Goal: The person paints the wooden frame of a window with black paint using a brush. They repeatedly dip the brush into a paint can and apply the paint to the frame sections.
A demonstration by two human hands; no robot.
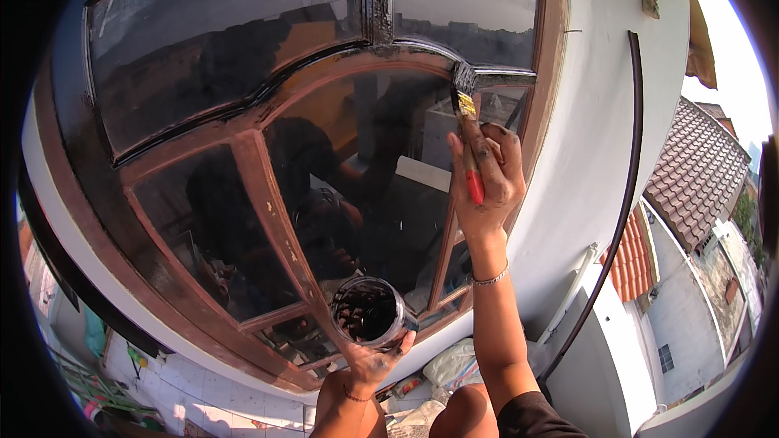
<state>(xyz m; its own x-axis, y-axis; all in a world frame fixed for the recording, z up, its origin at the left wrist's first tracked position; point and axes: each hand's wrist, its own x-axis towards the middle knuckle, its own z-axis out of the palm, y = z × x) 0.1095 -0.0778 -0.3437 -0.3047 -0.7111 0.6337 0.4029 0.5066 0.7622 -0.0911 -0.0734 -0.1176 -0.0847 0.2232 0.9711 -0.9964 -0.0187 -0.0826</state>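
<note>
A paintbrush [473, 177] with a red-tipped handle and a paint-smeared metal band is gripped in my right hand [495, 166]. Its dark bristles press on the wooden window frame [268, 101], near the right end of the curved bar. Wet black paint coats the upper bars, while the lower bars are still reddish brown. Below, my left hand [377, 361] holds up a clear round jar [399, 320] of black paint, its mouth facing me. Dark smudges mark the fingers of my right hand.
Dark glass panes [365, 170] fill the frame and mirror the surroundings. A white wall [600, 113] with a black pipe [634, 146] runs along the right. Tiled roofs [698, 170] lie beyond. Plastic sacks [454, 369] rest below on the white tiled floor [182, 385].
</note>
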